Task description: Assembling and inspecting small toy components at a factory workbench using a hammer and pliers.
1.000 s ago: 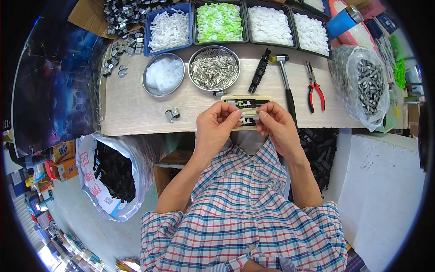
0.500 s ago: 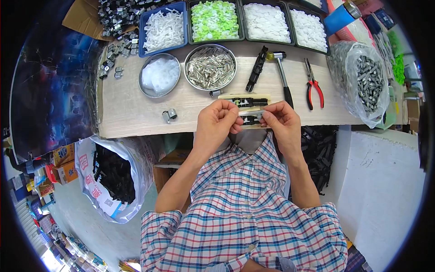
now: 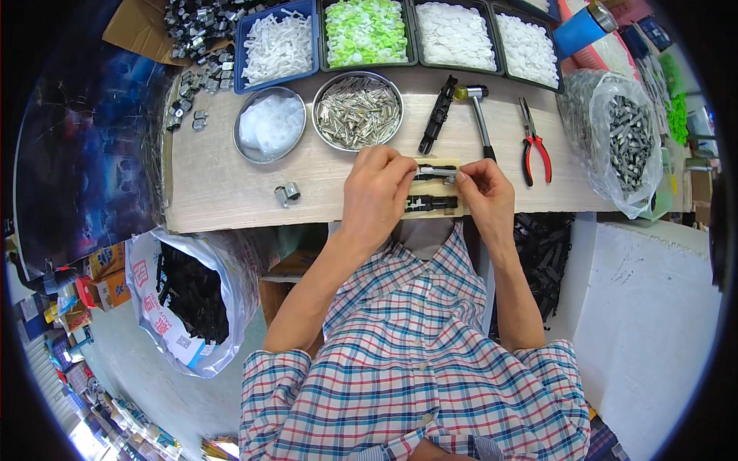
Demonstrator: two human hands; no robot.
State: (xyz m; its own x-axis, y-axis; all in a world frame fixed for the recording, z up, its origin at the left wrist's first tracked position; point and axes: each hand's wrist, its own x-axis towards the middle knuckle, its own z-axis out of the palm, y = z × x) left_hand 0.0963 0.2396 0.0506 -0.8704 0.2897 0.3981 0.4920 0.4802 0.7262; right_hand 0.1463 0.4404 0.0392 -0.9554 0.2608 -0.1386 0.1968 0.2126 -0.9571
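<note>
Since a second ago both hands have moved a little farther from the body and out over the near edge of the workbench (image 3: 231, 192), onto the small pale jig block (image 3: 438, 188). The left hand (image 3: 374, 194) pinches one end of a slim black part (image 3: 435, 174) lying in the block's far slot, fingers closed on it. The right hand (image 3: 486, 192) pinches the other end, where a small metal piece shows at its fingertips. A second black part (image 3: 430, 203) lies in the near slot, just beside the left hand's thumb.

Far of the hands stands a round metal bowl of metal pins (image 3: 357, 111), and left of it a bowl of white pieces (image 3: 269, 124). A black bar (image 3: 438, 114), a hammer (image 3: 478, 115) and red-handled pliers (image 3: 534, 146) lie to the right of the bowls. A small metal clip (image 3: 286, 194) sits alone on the bench to the left of the left hand. Trays of white and green parts (image 3: 366, 31) line the far edge.
</note>
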